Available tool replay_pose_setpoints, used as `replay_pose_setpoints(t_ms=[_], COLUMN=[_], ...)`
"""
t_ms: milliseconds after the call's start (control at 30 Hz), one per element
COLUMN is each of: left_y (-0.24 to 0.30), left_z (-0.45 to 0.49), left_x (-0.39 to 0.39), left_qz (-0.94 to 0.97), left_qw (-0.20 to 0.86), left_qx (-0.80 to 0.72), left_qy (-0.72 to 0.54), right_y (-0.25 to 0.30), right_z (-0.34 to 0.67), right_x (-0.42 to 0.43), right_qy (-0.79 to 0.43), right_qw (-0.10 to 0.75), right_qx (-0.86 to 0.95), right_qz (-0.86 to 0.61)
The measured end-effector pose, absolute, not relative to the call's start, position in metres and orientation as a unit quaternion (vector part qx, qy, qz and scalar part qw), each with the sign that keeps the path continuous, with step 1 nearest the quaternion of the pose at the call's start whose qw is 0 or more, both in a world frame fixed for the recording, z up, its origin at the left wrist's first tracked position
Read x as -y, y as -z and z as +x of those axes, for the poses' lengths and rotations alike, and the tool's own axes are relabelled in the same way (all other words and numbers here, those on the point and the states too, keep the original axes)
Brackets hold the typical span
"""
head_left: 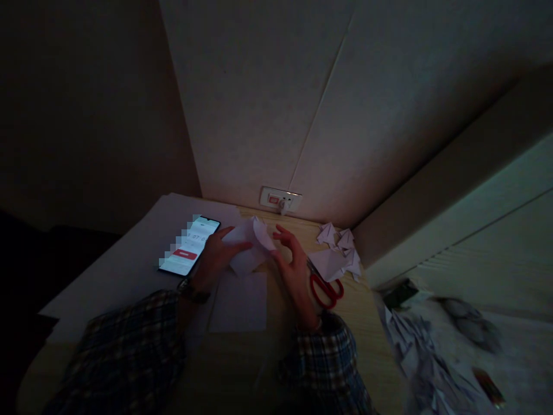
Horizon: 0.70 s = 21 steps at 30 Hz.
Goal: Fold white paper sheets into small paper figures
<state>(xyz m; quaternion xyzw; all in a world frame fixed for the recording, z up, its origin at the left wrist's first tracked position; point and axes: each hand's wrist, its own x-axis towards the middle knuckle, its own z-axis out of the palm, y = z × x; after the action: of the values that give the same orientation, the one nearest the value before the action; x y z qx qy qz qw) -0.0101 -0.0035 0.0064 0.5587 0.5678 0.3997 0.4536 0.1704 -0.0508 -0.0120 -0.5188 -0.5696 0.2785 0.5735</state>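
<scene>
Work in hand: paper is being folded on a wooden worktop (367,311) in dim light.
Progress, lower middle of the frame: one part-folded sheet (253,242) is held between the two hands, with creases raised and its shape not yet closed; it is judged to be midway.
Progress, below it: one flat sheet (239,302) is laid unfolded on the worktop and judged untouched stock.
Progress, right of centre: a cluster of folded pieces (339,248) is set by the wall corner; these are judged finished.
Left hand (213,259): the grip is narrow. The left edge of the part-folded sheet is pinched between thumb and forefinger, as far as the dimness allows, and the palm is rested low.
Right hand (294,268): the grip is wide, the fingers spread and curled. The right edge of the part-folded sheet is touched by the fingertips only and nothing is enclosed.
Left of the hands: a lit phone (190,246) is laid face up on a large pale board (129,265), just beside the left hand.
Above the hands: a wall socket (280,200) is mounted at the foot of the wall.
Right of the right hand: red-handled scissors (328,291) are laid flat, touching or just under the wrist; which cannot be told.
Lower right of the frame: a heap of paper scraps (415,351) is seen past the worktop's edge.
</scene>
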Motion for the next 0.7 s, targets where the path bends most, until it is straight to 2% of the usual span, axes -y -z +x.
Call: replay_pose_setpoints(t_ms=[367,533,700], left_y=[0.005,-0.006,-0.016], left_z=[-0.006,-0.013,-0.02], left_x=[0.003,0.0,-0.005], left_qz=[0.487,0.553,0.609], left_qw=[0.539,0.466,0.518], left_qx=[-0.558,-0.578,-0.485], left_qy=[-0.401,-0.377,-0.353], right_y=[0.02,0.018,0.016], right_z=[0.173,0.177,0.18], right_x=[0.042,0.041,0.04], right_qy=[-0.377,-0.355,-0.328], right_qw=[0.561,0.561,0.549], right_qx=[0.503,0.534,0.572], right_qz=[-0.538,-0.524,-0.513])
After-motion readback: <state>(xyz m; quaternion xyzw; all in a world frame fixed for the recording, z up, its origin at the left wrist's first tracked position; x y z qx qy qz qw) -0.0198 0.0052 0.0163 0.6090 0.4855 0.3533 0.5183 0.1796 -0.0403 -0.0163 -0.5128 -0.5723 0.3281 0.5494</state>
